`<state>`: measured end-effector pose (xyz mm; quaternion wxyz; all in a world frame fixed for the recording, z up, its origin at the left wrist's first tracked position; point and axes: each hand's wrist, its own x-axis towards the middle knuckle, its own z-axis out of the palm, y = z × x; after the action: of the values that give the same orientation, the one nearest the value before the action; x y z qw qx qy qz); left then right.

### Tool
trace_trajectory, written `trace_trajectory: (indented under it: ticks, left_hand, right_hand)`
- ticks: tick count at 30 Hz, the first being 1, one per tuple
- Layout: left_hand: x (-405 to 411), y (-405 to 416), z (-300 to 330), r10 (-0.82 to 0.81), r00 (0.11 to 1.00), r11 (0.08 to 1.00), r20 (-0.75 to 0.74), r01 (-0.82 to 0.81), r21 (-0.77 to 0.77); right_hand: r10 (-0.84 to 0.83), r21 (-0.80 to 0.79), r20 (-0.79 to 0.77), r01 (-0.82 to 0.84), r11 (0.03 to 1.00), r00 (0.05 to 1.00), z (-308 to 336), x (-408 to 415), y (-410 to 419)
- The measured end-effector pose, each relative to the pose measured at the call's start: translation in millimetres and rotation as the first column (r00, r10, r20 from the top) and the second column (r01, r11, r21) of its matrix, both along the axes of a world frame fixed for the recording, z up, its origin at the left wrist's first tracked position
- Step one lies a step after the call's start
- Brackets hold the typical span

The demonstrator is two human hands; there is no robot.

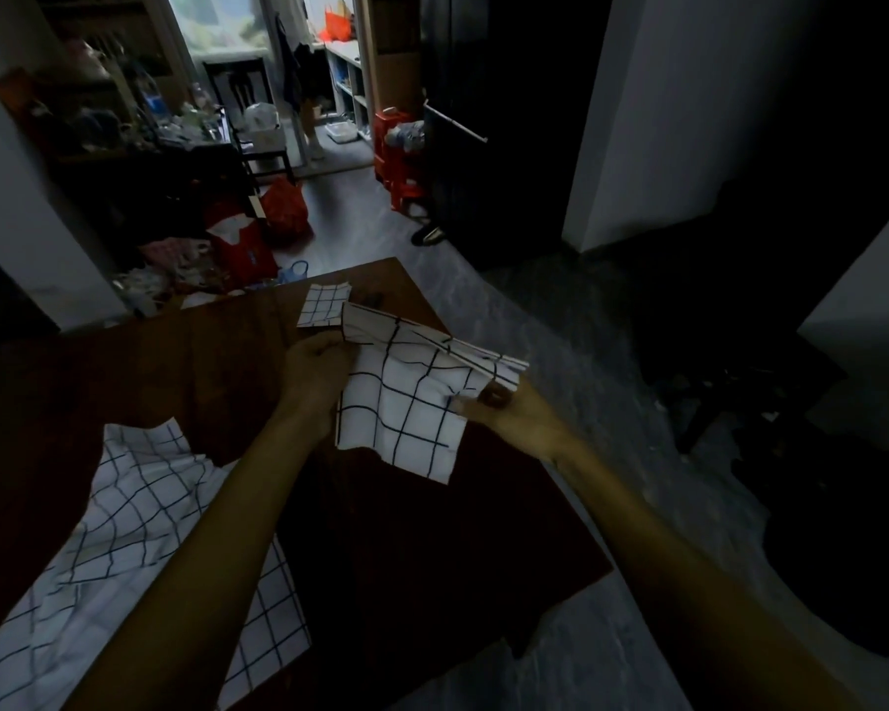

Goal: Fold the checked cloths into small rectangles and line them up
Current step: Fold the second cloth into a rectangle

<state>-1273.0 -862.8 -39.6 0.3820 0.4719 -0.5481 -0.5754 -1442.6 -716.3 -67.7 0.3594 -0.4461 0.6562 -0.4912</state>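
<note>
Folding mid-air above dark brown wooden table (186, 361).
Near left: loose white black-checked cloth (139, 536). Left hand (311, 374) and right hand (509, 410) both pinching half-folded checked cloth (406, 402); best matching edges squarely before creasing. Far: small folded checked rectangle (324, 305).

head view | worn high, faces forward and down; close over brown table (175, 382) | floor beyond

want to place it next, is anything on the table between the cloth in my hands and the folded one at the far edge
Nothing visible. The held checked cloth, gripped by the left hand and right hand, already overlaps the folded checked cloth in this view; the wooden table beside it shows bare.
</note>
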Motion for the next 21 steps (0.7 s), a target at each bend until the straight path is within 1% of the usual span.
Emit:
trace_trajectory:
  ticks: [2, 3, 4, 7, 11, 13, 14, 17, 18, 20, 21]
  left_hand:
    - [-2, 3, 2, -0.036, 0.999, 0.999, -0.006, 0.036, 0.037]
    - [-2, 3, 3, -0.049, 0.999, 0.998, 0.001, 0.049, 0.041]
    - [-1, 3, 3, -0.061, 0.998, 0.997, 0.011, 0.061, 0.038]
    - [4, 0, 4, -0.085, 0.996, 0.996, 0.008, 0.085, 0.013]
    - [8, 5, 7, -0.130, 0.992, 0.990, 0.001, 0.130, -0.046]
    - [9, 8, 7, -0.166, 0.986, 0.981, 0.032, 0.168, -0.097]
    - [9, 8, 8, -0.171, 0.985, 0.980, 0.024, 0.173, -0.096]
    - [5, 6, 13, -0.134, 0.990, 0.989, -0.043, 0.136, 0.057]
    - [4, 5, 15, -0.132, 0.989, 0.988, -0.068, 0.137, 0.077]
    - [2, 5, 16, -0.143, 0.983, 0.986, -0.112, 0.151, 0.069]
    - [3, 5, 16, -0.149, 0.986, 0.989, -0.076, 0.150, 0.015]
  right_hand:
    - [-0.091, -0.102, 0.076, 0.099, 0.990, 0.993, -1, 2, -4]
    - [-0.104, -0.135, 0.121, 0.120, 0.984, 0.987, -1, 2, -5]
    - [-0.109, -0.149, 0.134, 0.128, 0.980, 0.985, -2, 0, -7]
    - [-0.159, -0.160, 0.124, 0.178, 0.971, 0.979, -1, -7, -9]
    - [-0.287, -0.202, 0.084, 0.298, 0.933, 0.954, -5, -21, -13]
    - [-0.246, -0.231, 0.104, 0.264, 0.937, 0.964, -2, -25, -12]
    - [-0.212, -0.253, 0.106, 0.233, 0.939, 0.971, 1, -25, -10]
    - [-0.179, -0.280, 0.076, 0.193, 0.940, 0.981, 12, -23, -5]
    - [-0.183, -0.284, 0.064, 0.194, 0.939, 0.981, 13, -23, -5]
    - [-0.180, -0.288, 0.023, 0.179, 0.941, 0.983, 16, -24, -4]
    - [-0.177, -0.286, 0.013, 0.173, 0.943, 0.984, 17, -25, -4]
